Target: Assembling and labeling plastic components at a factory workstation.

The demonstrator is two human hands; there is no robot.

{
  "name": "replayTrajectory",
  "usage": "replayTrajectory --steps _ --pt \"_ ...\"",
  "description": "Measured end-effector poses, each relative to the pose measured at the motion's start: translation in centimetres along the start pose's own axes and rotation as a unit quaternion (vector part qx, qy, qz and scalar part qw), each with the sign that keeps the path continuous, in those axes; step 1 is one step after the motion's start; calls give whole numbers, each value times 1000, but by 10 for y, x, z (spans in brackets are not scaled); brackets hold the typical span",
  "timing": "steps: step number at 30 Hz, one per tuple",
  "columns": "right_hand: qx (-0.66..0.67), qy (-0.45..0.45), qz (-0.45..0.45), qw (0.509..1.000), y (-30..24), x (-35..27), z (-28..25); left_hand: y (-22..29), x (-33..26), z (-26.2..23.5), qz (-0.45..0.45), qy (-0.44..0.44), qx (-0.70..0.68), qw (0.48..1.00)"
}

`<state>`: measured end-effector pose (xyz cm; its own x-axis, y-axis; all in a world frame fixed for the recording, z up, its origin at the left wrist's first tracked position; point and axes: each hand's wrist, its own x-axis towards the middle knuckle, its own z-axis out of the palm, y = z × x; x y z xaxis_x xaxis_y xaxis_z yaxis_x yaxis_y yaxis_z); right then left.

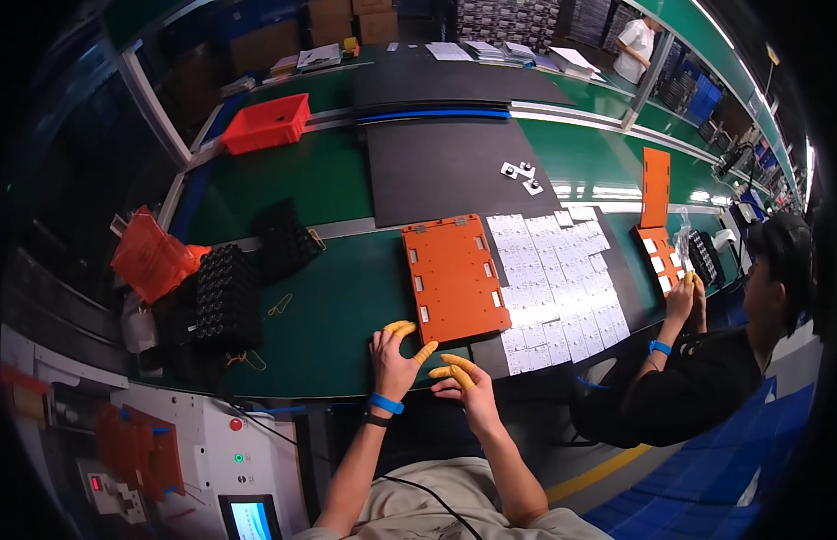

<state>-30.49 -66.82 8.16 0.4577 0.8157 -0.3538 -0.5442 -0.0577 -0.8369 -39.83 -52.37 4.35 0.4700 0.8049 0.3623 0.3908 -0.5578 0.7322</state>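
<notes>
Green work surface (328, 310) fills the middle of the scene, with a dark mat (441, 166) laid across it further away and shelves and boxes seen beyond. At the far left a red bin (267, 123) is set; what lies inside it cannot be told. Stacks of black trays (225, 297) are placed at the near left, beside an orange bag (151, 258). An orange plate (452, 277) lies flat near the middle, its near edge just beyond the hands, and a sheet of small white squares (558, 279) is spread just to its right. The left hand (396, 355) is rested on the near edge of the surface, palm down, its fingers (400, 328) in yellow finger cots spread loosely and holding nothing, with a blue band worn at the wrist. The right hand (463, 385) is held just beside it, fingers slightly curled and empty, close to the plate's near corner. At the right a seated co-worker's hand (684, 297) is placed on another orange plate (663, 261).
</notes>
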Motion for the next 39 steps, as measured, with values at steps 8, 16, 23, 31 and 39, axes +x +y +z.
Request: replayTrajectory --steps 8,16,23,31,39 --pt "-15 -59 20 998 14 9 26 -9 -6 -85 -78 -41 -185 979" --pt "-35 -190 -1 981 36 23 73 -44 -75 -276 -131 306 -316 888" --pt "-92 -331 57 937 53 21 175 -77 -190 -367 -136 611 -314 713" --pt "-114 -346 43 930 59 2 196 -87 -335 -403 -164 795 -176 557" --pt "-113 -357 53 926 69 7 185 -89 -452 -465 -203 930 -105 287"
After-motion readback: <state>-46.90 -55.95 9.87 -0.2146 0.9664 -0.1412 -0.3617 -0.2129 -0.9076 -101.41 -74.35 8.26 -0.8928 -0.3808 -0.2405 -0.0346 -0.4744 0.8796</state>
